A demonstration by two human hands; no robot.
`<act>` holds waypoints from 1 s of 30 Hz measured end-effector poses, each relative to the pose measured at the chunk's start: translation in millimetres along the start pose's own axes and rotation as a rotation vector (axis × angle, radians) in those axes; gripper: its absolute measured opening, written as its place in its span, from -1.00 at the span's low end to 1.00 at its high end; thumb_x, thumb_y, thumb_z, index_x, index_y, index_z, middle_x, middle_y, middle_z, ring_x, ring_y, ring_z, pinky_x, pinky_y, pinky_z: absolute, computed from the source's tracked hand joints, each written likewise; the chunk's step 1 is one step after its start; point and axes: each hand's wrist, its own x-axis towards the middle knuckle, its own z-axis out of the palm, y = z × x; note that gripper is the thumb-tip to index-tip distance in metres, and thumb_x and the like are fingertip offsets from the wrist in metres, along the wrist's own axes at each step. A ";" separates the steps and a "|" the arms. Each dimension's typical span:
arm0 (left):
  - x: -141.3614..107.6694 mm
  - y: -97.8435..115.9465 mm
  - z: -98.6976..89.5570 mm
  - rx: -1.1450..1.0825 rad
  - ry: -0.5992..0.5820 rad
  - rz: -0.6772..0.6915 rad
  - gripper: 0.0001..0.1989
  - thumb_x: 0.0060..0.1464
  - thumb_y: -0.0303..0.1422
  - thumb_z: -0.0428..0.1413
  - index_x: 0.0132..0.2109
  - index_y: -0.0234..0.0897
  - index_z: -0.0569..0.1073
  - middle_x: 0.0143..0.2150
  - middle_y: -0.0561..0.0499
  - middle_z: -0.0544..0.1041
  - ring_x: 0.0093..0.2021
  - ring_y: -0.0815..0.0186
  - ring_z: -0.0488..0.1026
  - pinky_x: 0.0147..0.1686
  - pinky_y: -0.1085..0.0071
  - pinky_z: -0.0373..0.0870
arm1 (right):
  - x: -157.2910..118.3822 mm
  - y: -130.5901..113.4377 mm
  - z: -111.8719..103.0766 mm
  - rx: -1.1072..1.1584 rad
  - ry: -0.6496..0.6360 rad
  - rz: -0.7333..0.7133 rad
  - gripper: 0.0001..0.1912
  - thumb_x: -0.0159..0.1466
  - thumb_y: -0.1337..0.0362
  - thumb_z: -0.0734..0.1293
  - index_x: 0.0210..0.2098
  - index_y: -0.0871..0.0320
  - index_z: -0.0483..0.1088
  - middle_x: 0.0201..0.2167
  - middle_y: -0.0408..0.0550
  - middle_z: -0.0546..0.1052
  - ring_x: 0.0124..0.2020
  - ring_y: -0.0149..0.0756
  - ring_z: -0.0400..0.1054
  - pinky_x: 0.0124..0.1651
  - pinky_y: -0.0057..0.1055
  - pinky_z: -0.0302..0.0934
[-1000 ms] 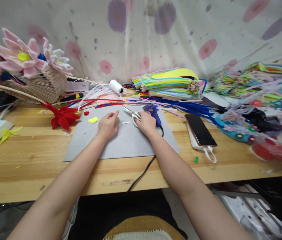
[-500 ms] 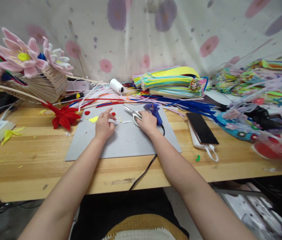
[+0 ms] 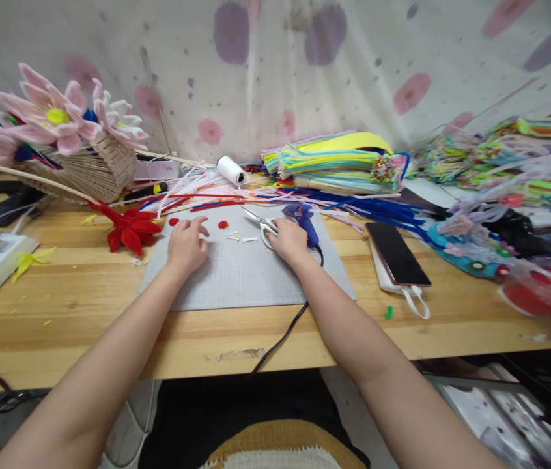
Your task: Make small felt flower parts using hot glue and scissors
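On a wooden table [image 3: 182, 348], the left hand [image 3: 185, 246], fingers loosely spread, is moving outward over a grey mat [image 3: 241, 280], leaving a red disc [image 3: 223, 225] uncovered; the right hand [image 3: 289, 240] is holding scissors [image 3: 253, 215] beside a blue glue gun [image 3: 309, 227].

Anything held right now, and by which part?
Scissors, by the handles, in the right hand. Left hand: nothing visibly held.

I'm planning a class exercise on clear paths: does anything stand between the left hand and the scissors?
Only small, low bits: a red round piece, white scraps and tiny yellow specks lie on the grey mat between the left hand and the scissors. The right hand covers part of the handles.
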 end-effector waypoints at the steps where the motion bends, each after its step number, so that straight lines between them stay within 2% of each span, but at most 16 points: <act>1: 4.3 2.2 3.1 -0.016 -0.045 0.037 -0.45 -0.25 -0.60 -0.03 -0.02 -0.22 0.34 -0.32 -0.03 0.54 -0.10 0.08 0.34 0.03 0.14 0.17 | -0.3 0.0 -0.3 0.002 -0.002 0.006 -0.68 0.21 0.15 0.21 -0.09 0.14 0.36 -0.10 0.04 0.47 -0.08 -0.18 0.33 -0.10 -0.35 0.18; 7: 30.1 7.5 29.3 0.011 -0.123 -0.003 -0.33 -0.29 -0.63 -0.03 0.08 -0.30 0.30 -0.30 -0.11 0.54 -0.07 0.04 0.34 0.05 0.08 0.13 | -2.4 1.7 -0.3 0.025 0.009 0.008 -0.69 0.21 0.14 0.22 -0.11 0.14 0.37 -0.13 0.03 0.48 -0.10 -0.19 0.34 -0.12 -0.37 0.18; 11: 36.6 5.1 34.3 0.035 -0.152 0.025 -0.31 -0.25 -0.63 -0.02 0.14 -0.30 0.24 -0.21 -0.11 0.55 -0.02 0.04 0.31 0.08 0.08 0.09 | -2.1 2.4 1.4 0.026 0.009 0.010 -0.69 0.21 0.14 0.22 -0.11 0.14 0.36 -0.12 0.03 0.48 -0.10 -0.20 0.34 -0.11 -0.37 0.18; 16: 39.8 5.1 37.3 0.010 -0.171 0.085 -0.39 -0.16 -0.59 0.04 0.13 -0.27 0.26 -0.25 -0.08 0.54 -0.03 0.06 0.31 0.11 0.09 0.06 | -2.2 2.6 1.9 0.022 0.022 -0.005 -0.69 0.21 0.14 0.22 -0.12 0.14 0.36 -0.14 0.02 0.48 -0.11 -0.19 0.34 -0.12 -0.36 0.18; 22: 43.6 7.4 45.5 0.162 -0.225 0.082 -0.56 0.00 -0.50 -0.05 0.08 -0.32 0.32 -0.24 -0.22 0.47 -0.04 0.03 0.31 -0.03 0.12 0.20 | -3.1 2.7 3.0 0.021 0.035 -0.004 -0.69 0.21 0.14 0.21 -0.11 0.13 0.36 -0.13 0.02 0.48 -0.11 -0.20 0.34 -0.12 -0.37 0.18; 24: 41.6 5.8 39.6 0.195 -0.255 0.060 -0.58 0.02 -0.49 -0.07 0.07 -0.33 0.31 -0.23 -0.22 0.46 -0.03 0.04 0.31 -0.03 0.14 0.21 | -3.0 3.1 3.3 0.021 0.034 -0.007 -0.69 0.21 0.14 0.21 -0.11 0.13 0.36 -0.14 0.01 0.48 -0.11 -0.20 0.34 -0.13 -0.37 0.18; 26: 37.8 0.3 25.5 0.208 -0.274 0.017 -0.59 0.02 -0.49 -0.08 0.06 -0.32 0.29 -0.22 -0.19 0.48 0.00 0.06 0.29 0.00 0.15 0.20 | -2.7 3.4 3.4 0.015 0.035 -0.007 -0.70 0.21 0.14 0.22 -0.12 0.13 0.36 -0.15 0.01 0.48 -0.11 -0.20 0.35 -0.13 -0.36 0.18; 30: 28.8 -19.8 -21.5 0.219 -0.198 -0.054 -0.55 0.02 -0.46 -0.05 0.10 -0.33 0.20 -0.18 -0.13 0.50 0.02 0.12 0.31 0.04 0.18 0.18 | -1.5 3.0 3.0 0.001 0.030 -0.001 -0.70 0.20 0.15 0.22 -0.12 0.13 0.36 -0.13 0.01 0.48 -0.10 -0.18 0.34 -0.14 -0.35 0.20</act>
